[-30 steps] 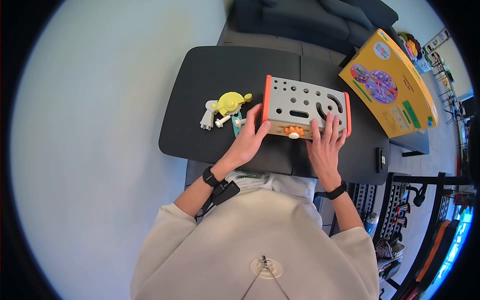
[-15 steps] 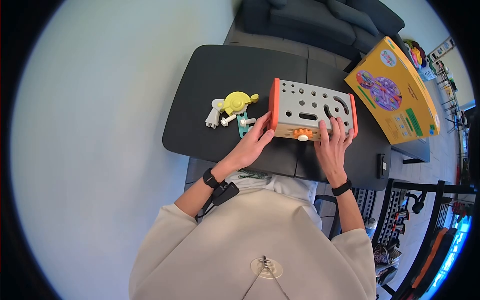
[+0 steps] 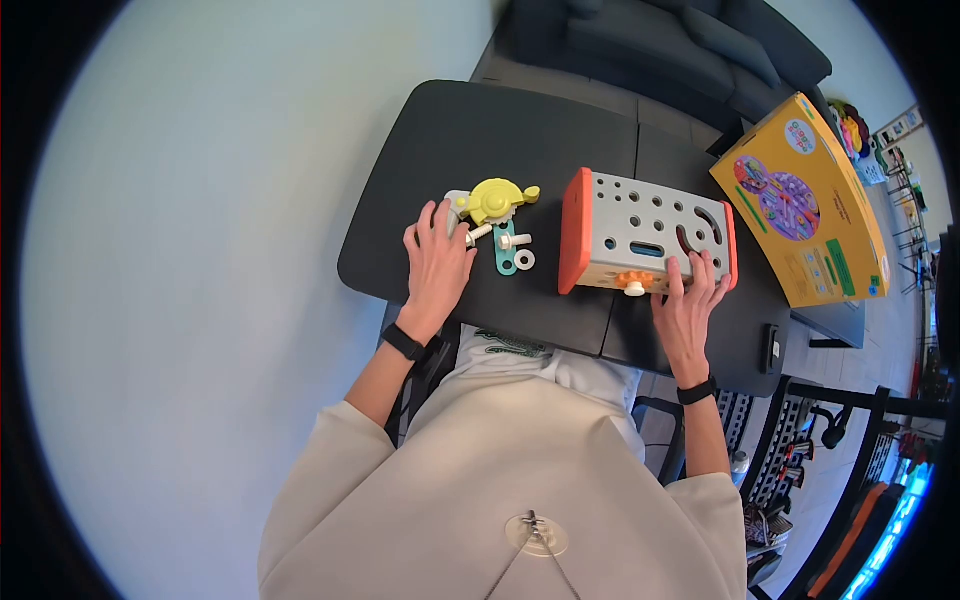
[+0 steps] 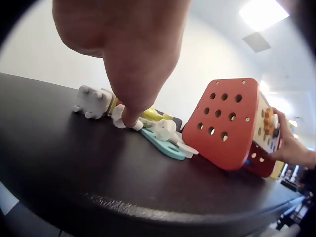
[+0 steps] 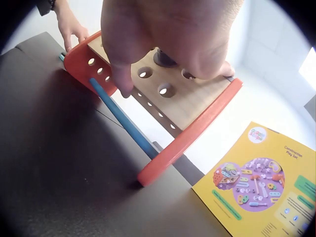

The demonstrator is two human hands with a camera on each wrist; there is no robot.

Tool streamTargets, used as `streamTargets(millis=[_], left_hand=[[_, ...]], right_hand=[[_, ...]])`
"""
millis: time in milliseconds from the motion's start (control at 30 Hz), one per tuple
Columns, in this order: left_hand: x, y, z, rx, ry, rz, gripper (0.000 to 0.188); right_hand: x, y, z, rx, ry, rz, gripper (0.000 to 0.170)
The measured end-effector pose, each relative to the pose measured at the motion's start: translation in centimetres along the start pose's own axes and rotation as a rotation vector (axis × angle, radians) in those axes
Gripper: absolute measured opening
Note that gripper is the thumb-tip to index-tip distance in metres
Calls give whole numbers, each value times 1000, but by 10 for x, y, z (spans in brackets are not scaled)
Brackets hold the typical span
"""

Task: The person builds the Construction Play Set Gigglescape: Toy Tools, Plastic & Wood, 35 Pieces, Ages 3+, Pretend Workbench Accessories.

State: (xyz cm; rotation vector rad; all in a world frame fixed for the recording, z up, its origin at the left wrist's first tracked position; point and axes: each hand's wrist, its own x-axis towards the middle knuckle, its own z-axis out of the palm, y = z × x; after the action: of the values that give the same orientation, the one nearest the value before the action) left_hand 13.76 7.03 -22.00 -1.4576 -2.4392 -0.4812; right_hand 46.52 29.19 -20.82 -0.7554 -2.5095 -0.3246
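Note:
My left hand reaches over the small parts, fingertips at a white-grey knobbed piece. In the left wrist view its lowest digit touches a white bolt. A yellow toy piece, a teal strip, a second white bolt and a white washer lie beside it. My right hand grips the front edge of a toy toolbox, fingers over its grey holed top. The toolbox has red end panels and an orange gear on its front.
A yellow construction play set box stands at the table's right. A small black object lies near the right edge of the dark table. A blue rod runs between the toolbox's end panels. A grey sofa is behind.
My left hand has let go of the toolbox's left end and moved left to the small parts. The right hand stays on the toolbox. The whole head view has shifted slightly.

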Motion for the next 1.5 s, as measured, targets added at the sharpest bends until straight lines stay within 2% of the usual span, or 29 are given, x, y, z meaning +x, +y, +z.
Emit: streamTargets(millis=[200, 300, 367, 400, 467, 567, 800, 867, 1100, 1167, 1200, 1267, 1400, 1467, 1500], left_hand=[[-1, -4, 1, -13, -24, 43, 35], [1, 1, -14, -45, 65, 37, 35], [12, 12, -26, -277, 80, 21, 34], [29, 23, -25, -463, 90, 77, 32], [51, 36, -16, -582, 17, 105, 32], [75, 50, 1, -728, 17, 132, 32], [86, 53, -4, -673, -68, 148, 30], [85, 55, -9, -552, 33, 204, 32], [93, 73, -7, -691, 32, 267, 36], [95, 80, -10, -722, -89, 191, 42], [96, 81, -10, -723, -89, 198, 42], [96, 81, -7, -865, -186, 46, 47], [97, 79, -5, -979, -294, -11, 50], [98, 78, -7, -1051, -265, -3, 54], [98, 76, -12, -1053, -349, -51, 58]], right_hand=[[1, -3, -4, -25, -53, 35, 82], [1, -3, -2, -18, -33, 19, 84], [0, -1, -2, -9, -15, 10, 85], [1, -2, -2, 0, 2, 1, 86], [0, -1, -1, 0, 4, -7, 88], [-1, 0, 0, -16, -24, 11, 88], [1, -5, -4, -16, -20, 16, 88], [0, -5, -4, -11, -14, 13, 88], [-1, -1, -2, -9, 1, -9, 86], [2, 0, -5, -7, 18, -22, 87], [5, 1, -9, -2, -12, -25, 89], [14, 4, -21, 2, -40, -21, 92], [48, 18, -60, 108, -116, -81, 102], [71, 26, -84, 256, -265, -87, 106], [84, 29, -95, 251, -277, -120, 108]])
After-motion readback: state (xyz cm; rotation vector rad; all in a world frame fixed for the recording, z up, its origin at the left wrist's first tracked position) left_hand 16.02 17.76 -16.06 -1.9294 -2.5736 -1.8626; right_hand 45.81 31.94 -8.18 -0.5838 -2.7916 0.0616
